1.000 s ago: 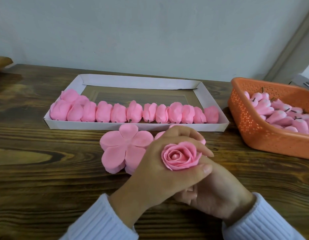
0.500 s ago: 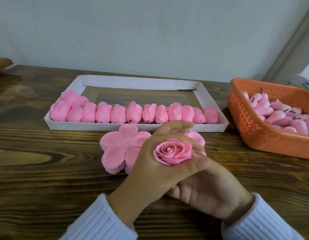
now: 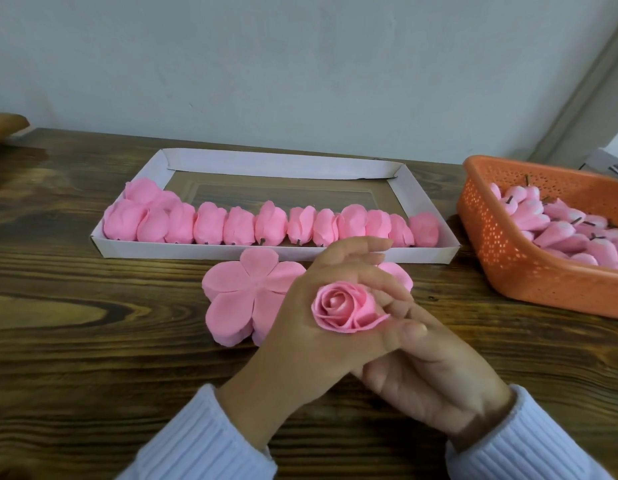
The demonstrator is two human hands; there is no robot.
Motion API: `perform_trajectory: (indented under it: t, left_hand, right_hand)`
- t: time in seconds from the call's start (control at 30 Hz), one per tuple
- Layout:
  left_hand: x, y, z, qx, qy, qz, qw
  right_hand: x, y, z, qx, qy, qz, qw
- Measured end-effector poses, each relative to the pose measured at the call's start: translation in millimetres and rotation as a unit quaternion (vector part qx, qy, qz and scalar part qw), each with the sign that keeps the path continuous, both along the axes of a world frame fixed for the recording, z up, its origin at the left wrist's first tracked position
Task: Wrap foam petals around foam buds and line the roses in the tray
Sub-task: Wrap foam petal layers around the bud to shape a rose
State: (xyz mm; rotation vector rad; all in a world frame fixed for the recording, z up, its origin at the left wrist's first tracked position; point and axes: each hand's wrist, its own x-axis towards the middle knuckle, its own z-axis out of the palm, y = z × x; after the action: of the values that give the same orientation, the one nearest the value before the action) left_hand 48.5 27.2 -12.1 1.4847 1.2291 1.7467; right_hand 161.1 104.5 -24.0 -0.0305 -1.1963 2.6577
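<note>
head view: left hand [image 3: 300,344] curls round the rose [image 3: 342,306], right hand [image 3: 428,372] tucked beneath, its grip hidden.

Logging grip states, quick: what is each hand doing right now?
Left hand: holds the rose between thumb and index finger.
Right hand: fingers hidden under the left; cannot tell.

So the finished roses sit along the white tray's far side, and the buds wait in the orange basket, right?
Not the far side: the head view shows the roses along the near side of the white tray. The buds are in the orange basket.
</note>
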Motion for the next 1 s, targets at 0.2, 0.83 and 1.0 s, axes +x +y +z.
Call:
perform_trajectory:
  t: [0.2, 0.83, 1.0]
  left_hand:
    - [1.5, -3.0, 2.4, -0.019, -0.042, -0.011, 0.999]
    - [3.4, -0.1, 0.1, -0.012, 0.006, 0.012, 1.0]
    - [3.2, -0.7, 0.3, -0.025, 0.002, 0.009, 1.0]
  right_hand:
    - [-3.1, 0.6, -1.0, 0.029, -0.06, -0.003, 0.998]
    - [0.2, -1.5, -1.6, 0.02, -0.038, -0.035, 0.998]
    - [-2.1, -1.6, -0.8, 0.024, -0.024, -0.008, 0.999]
